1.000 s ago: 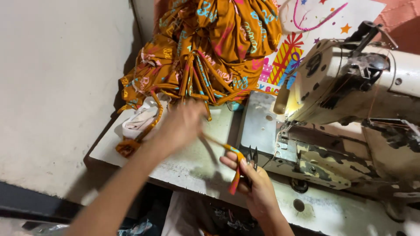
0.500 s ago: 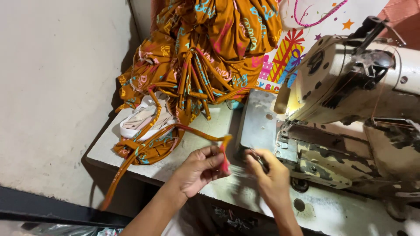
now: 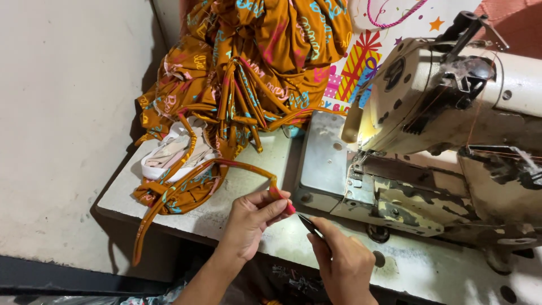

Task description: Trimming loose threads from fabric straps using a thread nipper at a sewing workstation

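Note:
My left hand (image 3: 252, 217) pinches the end of a narrow orange printed fabric strip (image 3: 237, 168) near the front edge of the sewing table. The strip arcs back to a bundle of the same orange cloth (image 3: 186, 192) at the table's left end. My right hand (image 3: 344, 265) sits just right of it and grips small dark scissors (image 3: 311, 225), whose blades point at the strip's end between my left fingers. A big heap of orange printed fabric (image 3: 265, 62) lies behind.
A worn cream sewing machine (image 3: 451, 107) fills the right side, with its metal plate (image 3: 324, 155) beside my hands. White folded cloth pieces (image 3: 169, 155) rest by the bundle. A gift-patterned bag (image 3: 361, 62) stands behind. Bare floor lies off the table's left edge (image 3: 121, 183).
My left hand came back from the fabric heap to the table's front, drawing a strip with it. The right hand has turned the scissors so the blades point at the strip's end.

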